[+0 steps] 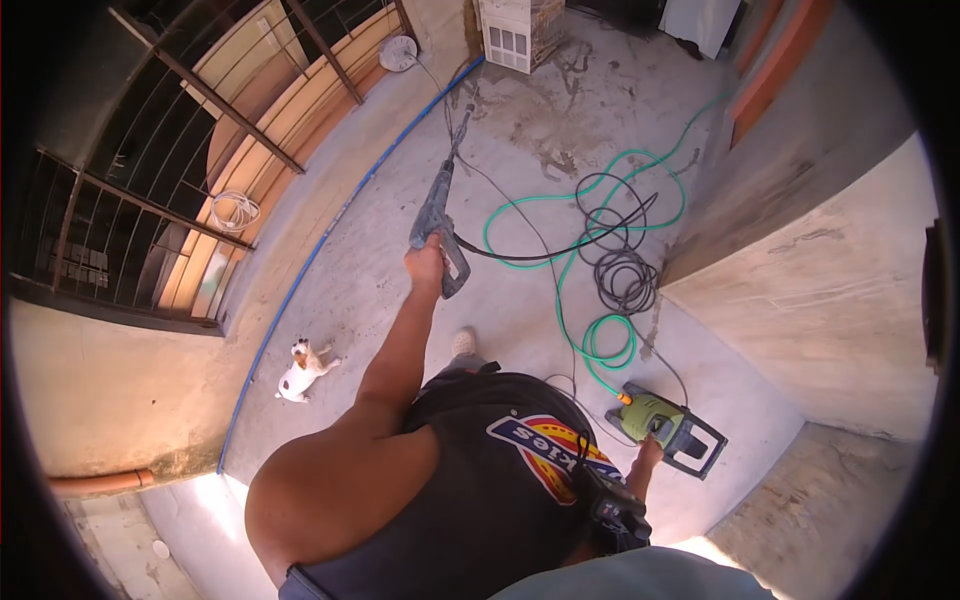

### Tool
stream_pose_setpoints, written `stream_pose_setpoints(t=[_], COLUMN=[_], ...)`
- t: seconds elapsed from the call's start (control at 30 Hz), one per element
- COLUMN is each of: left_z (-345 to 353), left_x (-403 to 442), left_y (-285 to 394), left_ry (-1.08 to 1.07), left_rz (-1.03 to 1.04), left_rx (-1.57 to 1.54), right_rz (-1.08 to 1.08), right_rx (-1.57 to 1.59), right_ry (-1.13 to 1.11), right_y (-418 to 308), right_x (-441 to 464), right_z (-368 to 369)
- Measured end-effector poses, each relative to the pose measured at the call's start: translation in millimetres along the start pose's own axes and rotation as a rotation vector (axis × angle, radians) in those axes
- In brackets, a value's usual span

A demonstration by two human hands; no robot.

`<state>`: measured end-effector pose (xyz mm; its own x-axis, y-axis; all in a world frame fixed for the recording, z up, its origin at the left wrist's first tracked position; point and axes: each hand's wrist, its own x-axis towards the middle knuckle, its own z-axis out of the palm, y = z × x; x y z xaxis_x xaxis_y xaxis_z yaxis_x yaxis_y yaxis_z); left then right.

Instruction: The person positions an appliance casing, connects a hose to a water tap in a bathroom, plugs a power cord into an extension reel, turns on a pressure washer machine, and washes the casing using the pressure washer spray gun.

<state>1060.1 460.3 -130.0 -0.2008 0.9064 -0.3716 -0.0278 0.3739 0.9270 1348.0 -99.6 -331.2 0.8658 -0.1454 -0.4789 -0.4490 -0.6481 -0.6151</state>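
Note:
My left hand (425,262) is wrapped round the grip of a pressure washer spray gun (440,205). The gun's lance points away from me toward the far wall, and a black hose (535,256) runs from it to the right. Low on the right, my right hand (650,450) is at the green and black pressure washer (660,420), with its fingers closed against the top of the body; exactly which part they hold is too small to make out. A green hose (565,310) joins the machine through an orange connector (625,398).
A white and brown dog (303,372) is on the floor at left. Along that wall runs a blue pipe (330,232), below barred windows (200,110). Coiled black hose (625,280) and thin cables lie on the concrete. A white appliance (510,40) stands far back; a concrete wall (800,270) rises right.

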Motion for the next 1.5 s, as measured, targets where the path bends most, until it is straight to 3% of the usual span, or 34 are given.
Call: stream_pose_setpoints(t=[0.07,0.13,0.2,0.3,0.33,0.4,0.43,0.47,0.53,0.57,0.6,0.67,0.7,0.8,0.87,0.93,0.97,1.0,1.07,1.13,1.17,1.33,1.4,1.5], left_z=[1,0,-2,-13,-16,-23,-26,-27,-32,-36,-39,-44,-45,-42,-37,-34,-33,-30,-19,-5,3,41,74,117], left_x=[13,25,47,77,89,111,122,131,147,154,162,177,180,204,219,237,244,250,262,274,278,306,318,330], left_y=[3,10,12,22,29,38,44,49,57,59,61,69,73,78,77,79,83,86,93,98,102,139,147,152], left_ry=[-0.018,-0.046,-0.052,-0.075,-0.094,-0.121,-0.138,-0.147,-0.173,-0.171,-0.199,-0.235,-0.209,-0.174,-0.154,-0.145,-0.13,-0.152,-0.148,-0.177,-0.186,-0.068,-0.061,-0.035], left_rz=[-0.024,-0.047,-0.056,-0.072,-0.073,-0.083,-0.091,-0.091,-0.075,-0.077,-0.091,-0.101,-0.117,-0.137,-0.142,-0.159,-0.161,-0.175,-0.195,-0.2,-0.187,-0.234,-0.244,-0.281], left_rx=[-0.037,-0.049,-0.084,-0.116,-0.121,-0.113,-0.113,-0.106,-0.08,-0.075,-0.066,-0.053,-0.091,-0.157,-0.185,-0.116,-0.117,-0.099,-0.084,-0.113,-0.14,-0.085,-0.125,-0.112], right_rz=[-0.055,-0.22,-0.066,-0.484,-0.587,-0.308,-0.624,-0.95,-0.795,-1.0,-0.585,-0.398,-0.728,-0.885,-0.933,-0.876,-1.192,-1.201,-0.894,-0.755,-0.818,-0.901,-0.861,-1.004], right_rx=[-0.024,-0.459,-0.128,-0.911,-0.851,-0.711,-0.916,-1.088,-0.99,-1.101,-0.913,-0.755,-1.117,-1.229,-1.246,-0.846,-1.131,-1.135,-0.701,-0.445,-0.373,-0.044,-0.154,-0.361], right_ry=[-0.031,-0.073,-0.091,-0.152,-0.164,-0.255,-0.24,-0.263,-0.358,-0.326,-0.293,-0.163,-0.252,-0.311,-0.23,-0.296,-0.177,-0.19,-0.281,-0.311,-0.328,-0.71,-1.035,-1.118], right_y=[-11,-25,-30,-41,-32,-24,22,9,-32,3,-37,-60,-7,-115,-135,-155,-179,-205,-248,-308,-340,-515,-600,-674], right_x=[-19,-47,-76,-119,-128,-134,-112,-127,-162,-135,-164,-178,-118,-159,-144,-123,-126,-128,-120,-124,-125,-174,-214,-312], right_z=[6,16,42,75,88,121,146,155,161,190,191,217,248,240,254,267,271,282,308,340,357,466,506,514])
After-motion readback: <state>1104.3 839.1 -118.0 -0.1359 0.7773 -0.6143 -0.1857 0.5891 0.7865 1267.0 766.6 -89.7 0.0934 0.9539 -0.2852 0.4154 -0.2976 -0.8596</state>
